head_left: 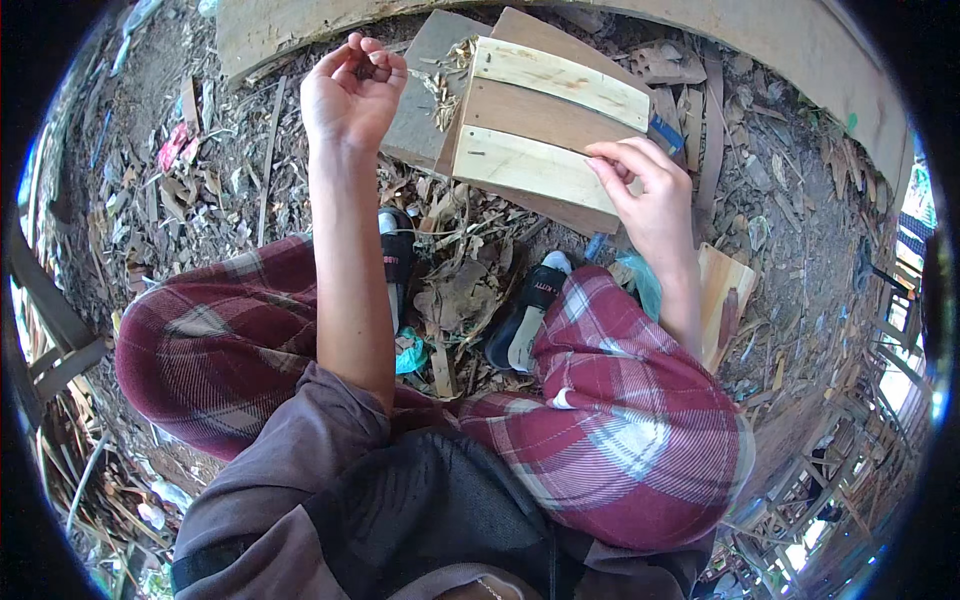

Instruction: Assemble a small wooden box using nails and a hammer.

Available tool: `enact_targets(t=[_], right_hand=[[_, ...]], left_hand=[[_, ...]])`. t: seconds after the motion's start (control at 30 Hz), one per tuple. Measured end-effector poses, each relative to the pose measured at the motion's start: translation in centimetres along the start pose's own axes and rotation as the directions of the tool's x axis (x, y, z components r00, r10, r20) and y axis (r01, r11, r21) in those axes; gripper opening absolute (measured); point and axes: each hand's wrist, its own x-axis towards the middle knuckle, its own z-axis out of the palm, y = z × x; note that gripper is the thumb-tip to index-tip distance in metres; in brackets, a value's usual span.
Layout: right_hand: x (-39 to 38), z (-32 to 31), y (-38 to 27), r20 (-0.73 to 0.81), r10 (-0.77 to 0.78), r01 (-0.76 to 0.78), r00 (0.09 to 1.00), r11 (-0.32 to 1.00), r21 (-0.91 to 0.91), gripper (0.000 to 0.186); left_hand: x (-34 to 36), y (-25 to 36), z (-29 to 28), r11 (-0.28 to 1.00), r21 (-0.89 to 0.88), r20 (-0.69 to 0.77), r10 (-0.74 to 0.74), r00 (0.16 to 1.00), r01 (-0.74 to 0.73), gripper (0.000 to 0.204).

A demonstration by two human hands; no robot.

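Note:
In front of me a slatted wooden piece (540,112) rests at a slant, with pale wooden strips across a browner board. Nail heads show near the strips' left ends. My right hand (645,185) is over the right end of the nearer pale strip (535,168), thumb and forefinger pinched together at its edge; whatever is between them is too small to make out. Raised to the left, apart from the wood, is my left hand (352,95). Its palm is turned up and its fingers curl around something dark that I cannot make out.
Under the slatted piece lies a grey board (425,85) with wood shavings (448,95). A pale wood offcut (720,300) is by my right knee. A large curved board edge (290,35) spans the far side. Leaves, chips and litter cover the ground.

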Motion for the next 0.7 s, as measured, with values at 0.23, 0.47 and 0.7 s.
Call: enact_targets(t=[0.23,0.47,0.7], right_hand=[[1.6,0.1,1.1,0.082,-0.294,0.3,0.952,0.95,-0.085,0.012],[2.6,-0.2,1.5,0.21,-0.316,0.345,0.925,0.932,-0.114,0.012],[3.4,-0.6,1.5,0.324,-0.366,0.437,0.872,0.881,-0.181,0.015]], left_hand=[[0.9,-1.4,-1.9,0.979,0.194,-0.172,0.094,0.981,-0.06,0.011],[1.1,-2.2,-1.7,0.973,0.227,-0.142,0.077,0.987,-0.043,0.013],[1.0,-2.3,-1.9,0.972,0.23,-0.133,0.073,0.988,-0.041,0.013]])
